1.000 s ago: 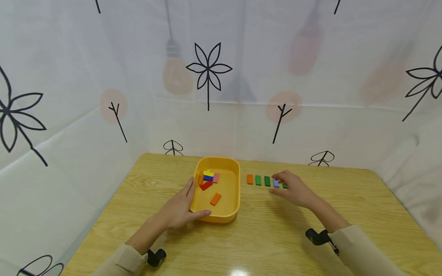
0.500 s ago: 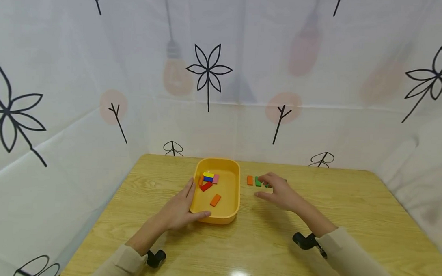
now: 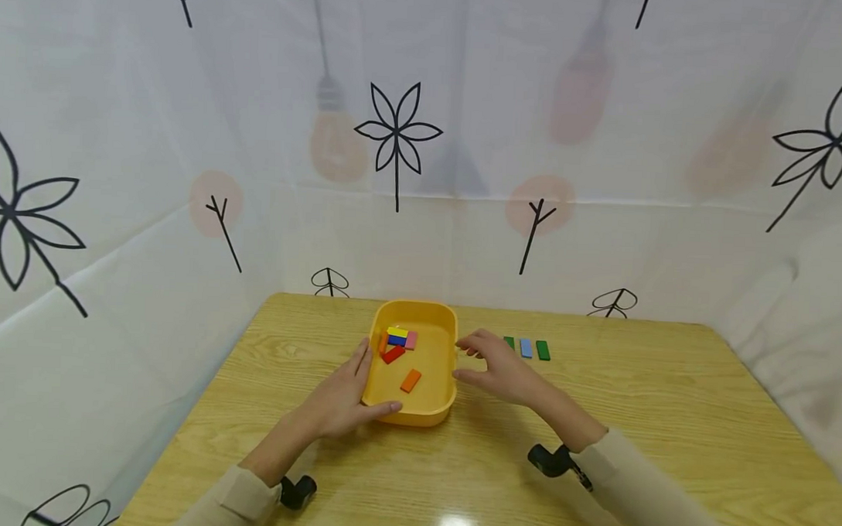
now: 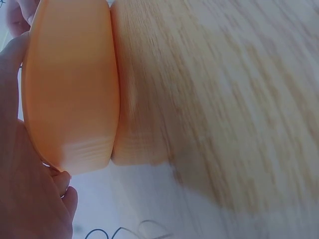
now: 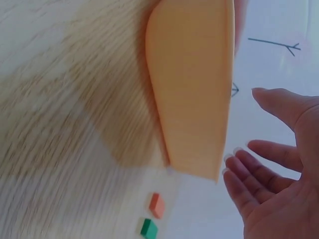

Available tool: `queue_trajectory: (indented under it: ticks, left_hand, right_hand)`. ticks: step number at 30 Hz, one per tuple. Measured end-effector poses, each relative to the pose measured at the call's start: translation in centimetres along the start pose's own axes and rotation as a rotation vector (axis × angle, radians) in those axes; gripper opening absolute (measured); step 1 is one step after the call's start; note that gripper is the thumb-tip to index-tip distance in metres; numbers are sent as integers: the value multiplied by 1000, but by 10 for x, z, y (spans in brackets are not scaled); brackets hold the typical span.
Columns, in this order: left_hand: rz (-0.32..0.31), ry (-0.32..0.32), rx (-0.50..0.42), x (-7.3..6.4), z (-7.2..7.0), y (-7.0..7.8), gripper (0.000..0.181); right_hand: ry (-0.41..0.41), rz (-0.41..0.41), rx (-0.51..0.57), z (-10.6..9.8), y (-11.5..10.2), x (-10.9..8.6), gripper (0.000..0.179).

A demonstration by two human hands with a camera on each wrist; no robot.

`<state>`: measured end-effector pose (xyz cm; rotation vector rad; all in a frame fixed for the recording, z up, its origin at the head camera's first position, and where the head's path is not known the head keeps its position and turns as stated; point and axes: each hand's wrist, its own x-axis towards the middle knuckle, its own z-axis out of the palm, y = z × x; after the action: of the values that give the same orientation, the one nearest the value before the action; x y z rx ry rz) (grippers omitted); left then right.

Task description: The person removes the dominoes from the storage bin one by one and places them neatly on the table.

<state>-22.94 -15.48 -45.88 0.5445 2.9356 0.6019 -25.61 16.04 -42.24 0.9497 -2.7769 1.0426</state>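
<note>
Yellow tray is holding colored blocks; left hand, fingers extended, is touching its near-left corner, likely steadying it; right hand is hovering beside it, fingers parted.

Head view: bright, even, diffuse light; bin and blocks reasonably crisp. Small white glare on table, near edge, consistent with overhead source. Soft, faint shadow beneath right hand. Cloth greyer toward top; prints stretched at left and right edges, wide-angle distortion. Wrist views: hazier, low contrast, fine detail soft. Left hand darkly shaded against pale backdrop. Right wrist view: blocks soft-edged, bin shading table.
</note>
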Motion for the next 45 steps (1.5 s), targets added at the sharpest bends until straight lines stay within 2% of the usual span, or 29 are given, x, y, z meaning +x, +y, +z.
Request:
queue_trajectory:
  ticks: [4, 15, 27, 32, 37, 41, 45]
  left_hand:
    - [3, 4, 2, 0, 1, -1, 117]
    - [12, 26, -11, 1, 2, -3, 118]
    - [22, 42, 4, 1, 2, -4, 117]
    - [26, 36, 4, 1, 2, -4, 115]
    - [36, 47, -1, -1, 1, -4, 114]
    - [47, 58, -2, 0, 2, -4, 115]
    - [48, 60, 2, 0, 2, -4, 115]
  right_hand:
    - [-23, 8, 20, 6, -7, 5, 46]
    - [-64, -46, -11, 24, -17, 20, 42]
    - [-137, 4, 44, 47, -36, 39, 44]
    - [-164, 90, 17, 58, -42, 49, 53]
    - [-199, 185, -56, 65, -51, 60, 56]
    - [-207, 252, -110, 72, -51, 66, 52]
    - [-208, 322, -155, 79, -49, 71, 39]
